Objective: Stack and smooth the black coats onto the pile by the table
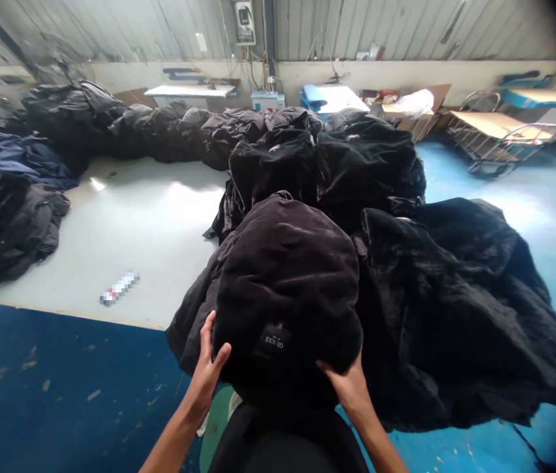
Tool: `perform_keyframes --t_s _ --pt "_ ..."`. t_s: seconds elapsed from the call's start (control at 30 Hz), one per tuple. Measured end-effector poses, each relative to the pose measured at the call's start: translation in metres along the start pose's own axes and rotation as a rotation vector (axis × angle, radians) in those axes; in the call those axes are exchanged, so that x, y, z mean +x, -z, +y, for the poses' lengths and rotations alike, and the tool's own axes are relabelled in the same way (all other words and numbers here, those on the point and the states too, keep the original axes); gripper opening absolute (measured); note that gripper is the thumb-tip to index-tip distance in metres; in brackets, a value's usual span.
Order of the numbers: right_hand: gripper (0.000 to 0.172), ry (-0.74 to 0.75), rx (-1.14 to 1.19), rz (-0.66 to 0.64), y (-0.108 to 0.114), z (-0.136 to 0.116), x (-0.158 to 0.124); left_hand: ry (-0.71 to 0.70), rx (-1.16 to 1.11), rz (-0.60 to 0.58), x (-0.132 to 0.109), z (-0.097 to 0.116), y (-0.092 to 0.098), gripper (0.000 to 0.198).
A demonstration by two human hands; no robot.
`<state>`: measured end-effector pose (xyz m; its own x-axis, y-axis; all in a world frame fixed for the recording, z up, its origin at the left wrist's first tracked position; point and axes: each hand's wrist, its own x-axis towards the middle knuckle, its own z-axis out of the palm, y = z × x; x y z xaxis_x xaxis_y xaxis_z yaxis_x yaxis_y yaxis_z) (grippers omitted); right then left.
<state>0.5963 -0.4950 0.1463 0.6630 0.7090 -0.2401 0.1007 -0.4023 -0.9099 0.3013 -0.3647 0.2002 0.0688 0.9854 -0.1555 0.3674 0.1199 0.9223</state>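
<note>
A black jacket (287,263) with a plush lining lies bunched up in front of me at the table's near edge. Its dark label (274,340) reads GUESS and appears upside down from my side. My left hand (209,360) grips the jacket's lower left edge, thumb on the plush face and fingers round the side. On the lower right edge, my right hand (349,381) has its thumb over the front, with the other fingers hidden behind the cloth. Against the right side of this jacket lies another black plush garment (445,302).
Black garments (371,161) are heaped behind the jacket, and more lie along the table's (159,230) far side. A dark pile (6,223) sits at the left. A small pixelated item (119,288) lies on the table. A metal trolley (504,128) stands at the back right.
</note>
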Motion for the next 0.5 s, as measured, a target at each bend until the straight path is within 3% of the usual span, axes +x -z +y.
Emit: perform_keyframes --t_s 0.07,0.13,0.17,0.2,0.27,0.37,0.43,0.5 --pt "0.107 0.055 -0.102 0.129 0.008 -0.004 0.002 -0.006 0.116 -0.005 0.006 -0.006 0.006 0.093" --pt "0.105 0.312 -0.249 0.263 0.017 -0.014 0.007 -0.122 0.29 0.01 0.014 -0.005 0.014 0.104" --pt "0.104 0.478 -0.343 0.265 0.021 -0.02 0.011 -0.23 0.387 0.013 0.02 -0.002 0.017 0.108" --pt "0.105 0.625 -0.45 0.207 0.024 -0.028 0.016 -0.356 0.489 -0.002 0.027 0.004 0.02 0.111" --pt "0.112 0.795 -0.678 -0.03 0.024 -0.042 0.028 -0.586 0.685 -0.123 0.045 0.02 0.021 0.111" --pt "0.131 0.787 -0.932 -0.29 0.013 -0.053 0.05 -0.712 0.932 -0.426 0.076 0.036 0.006 0.122" --pt "0.134 0.717 -1.038 -0.335 0.0 -0.048 0.061 -0.687 1.044 -0.553 0.091 0.033 -0.011 0.129" --pt "0.129 0.669 -1.103 -0.349 -0.013 -0.038 0.068 -0.644 1.101 -0.594 0.1 0.019 -0.027 0.129"
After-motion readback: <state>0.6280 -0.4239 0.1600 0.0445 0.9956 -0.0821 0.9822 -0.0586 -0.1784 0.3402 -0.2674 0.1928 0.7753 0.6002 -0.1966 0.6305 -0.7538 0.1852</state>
